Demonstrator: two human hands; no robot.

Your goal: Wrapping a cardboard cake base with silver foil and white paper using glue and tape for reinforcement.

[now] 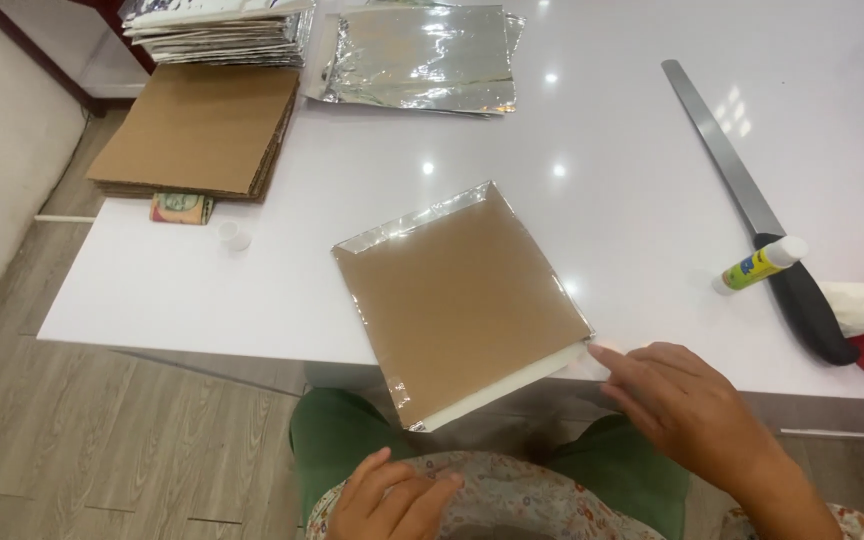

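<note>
Board: a square cardboard panel (462,300) with silver foil folded over its edges, lying flat and turned cornerwise at the near edge of the white desk (632,190) — one corner overhangs.
Right hand (687,405): nearer one; open, holding nothing, fingertips touching the panel's right corner, the panel lying to its left.
Left hand (392,500): loosely curled, empty, resting on the lap below the panel.
Around: glue stick (760,264) and long knife (752,205) to the right; foil sheets (422,55) and cardboard stack (202,130) at the far side.
</note>
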